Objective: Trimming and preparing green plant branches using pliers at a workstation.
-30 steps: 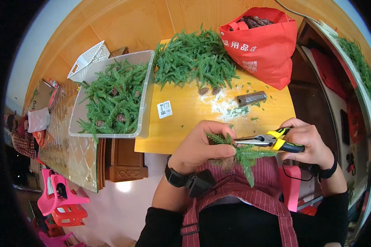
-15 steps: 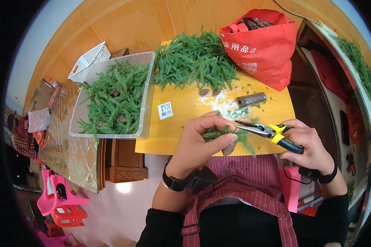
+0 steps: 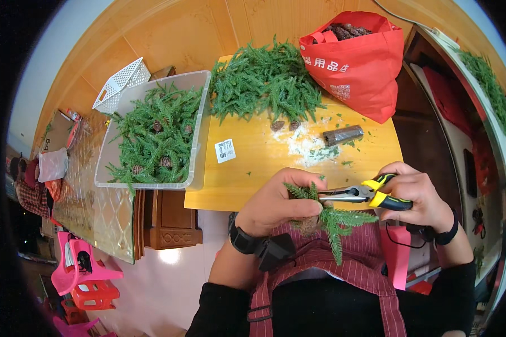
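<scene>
My left hand (image 3: 278, 205) pinches a green artificial pine sprig (image 3: 343, 221) just off the table's near edge. A brown pinecone (image 3: 306, 226) hangs under the fingers, partly hidden by them. In my right hand (image 3: 420, 194) is a pair of long-nose pliers (image 3: 363, 194) with yellow and black handles, which stand apart. The metal jaws point left and reach the sprig beside my left thumb. Whether they grip a stem or wire there is too small to tell.
A clear plastic bin (image 3: 201, 140) of pine sprigs with cones stands left. More sprigs (image 3: 267, 84) are heaped at the back, near a red bag (image 3: 357, 73) of pinecones. A brown wrapped bundle (image 3: 343, 135), white powder (image 3: 309, 147) and a label (image 3: 225, 151) lie on the yellow table (image 3: 253, 185).
Both hands have come down toward me with the sprig and pliers. The sprig has turned, showing more of its needles on the right, and the pliers now lie nearly level.
</scene>
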`<state>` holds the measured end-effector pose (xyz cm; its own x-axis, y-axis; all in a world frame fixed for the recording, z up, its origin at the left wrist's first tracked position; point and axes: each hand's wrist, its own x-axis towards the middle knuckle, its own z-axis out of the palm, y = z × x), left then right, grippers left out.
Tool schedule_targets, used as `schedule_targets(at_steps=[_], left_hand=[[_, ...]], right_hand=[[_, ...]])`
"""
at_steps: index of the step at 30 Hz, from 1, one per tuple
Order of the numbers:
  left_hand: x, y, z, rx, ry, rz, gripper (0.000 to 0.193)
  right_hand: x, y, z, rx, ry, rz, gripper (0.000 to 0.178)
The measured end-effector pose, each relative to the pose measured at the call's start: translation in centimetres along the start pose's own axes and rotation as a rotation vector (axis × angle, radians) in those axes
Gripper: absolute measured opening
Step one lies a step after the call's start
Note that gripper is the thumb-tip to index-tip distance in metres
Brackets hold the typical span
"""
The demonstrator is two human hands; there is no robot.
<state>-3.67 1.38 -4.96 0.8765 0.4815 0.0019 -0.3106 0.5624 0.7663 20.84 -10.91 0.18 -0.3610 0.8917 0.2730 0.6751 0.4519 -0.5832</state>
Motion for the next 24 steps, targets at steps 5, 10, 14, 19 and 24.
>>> schedule_targets(at_steps=[5, 10, 14, 19, 24], left_hand=[[0.5, 1.4, 0.3, 0.259, -0.005, 0.061, 0.018], [1.0, 1.3, 1.3, 1.294, 0.238, 0.592, 0.010], [0.7, 0.7, 0.7, 0.739, 0.215, 0.475, 0.012], [0.4, 1.5, 0.7, 0.398, 0.067, 0.147, 0.023], [0.1, 0.5, 0.0, 0.175, 0.032, 0.063, 0.025]], right_hand=[[-0.1, -0.6, -0.2, -0.024, 0.041, 0.035, 0.029], [-0.4, -1.2, -0.1, -0.121, 0.008, 0.220, 0.028], [0.0, -0.9, 0.0, -0.079, 0.039, 0.111, 0.028], [-0.4, 0.0, 0.0, -0.039, 0.048, 0.060, 0.034], [-0.3, 0.4, 0.2, 0.009, 0.036, 0.021, 0.034]])
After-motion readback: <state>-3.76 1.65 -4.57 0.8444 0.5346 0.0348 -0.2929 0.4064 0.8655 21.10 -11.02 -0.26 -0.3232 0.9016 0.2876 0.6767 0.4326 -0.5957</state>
